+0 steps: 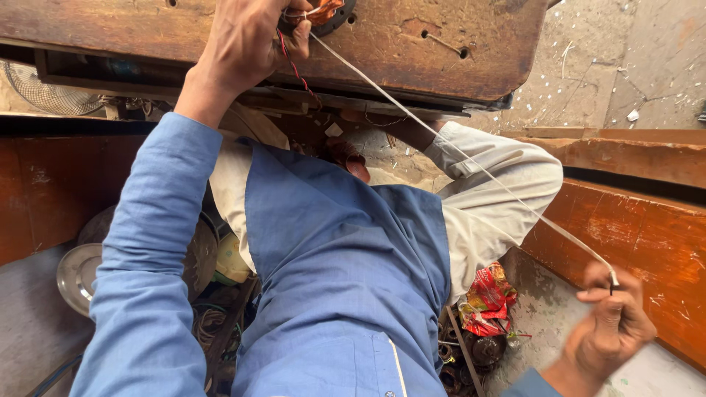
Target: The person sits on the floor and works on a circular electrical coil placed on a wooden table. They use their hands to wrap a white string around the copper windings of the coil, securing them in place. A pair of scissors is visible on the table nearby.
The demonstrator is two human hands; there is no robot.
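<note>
Right hand (pixel 609 323): pinched shut on the strip (pixel 471 163) end — lower right.
Left hand (pixel 254 37): closed on the coil (pixel 323 10), upper left.
Strip axis: stretched taut, diagonal between both.

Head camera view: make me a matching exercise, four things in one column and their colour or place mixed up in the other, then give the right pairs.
Things:
1. pale strip
2. crumpled wrapper
3. metal plate
4. sleeve

Descriptions:
A. blue
B. red, on the floor beside the knee
C. stretched taut between the left hand and the right hand
D. round and grey, low at the left edge

Pairs: 1-C, 2-B, 3-D, 4-A
</note>
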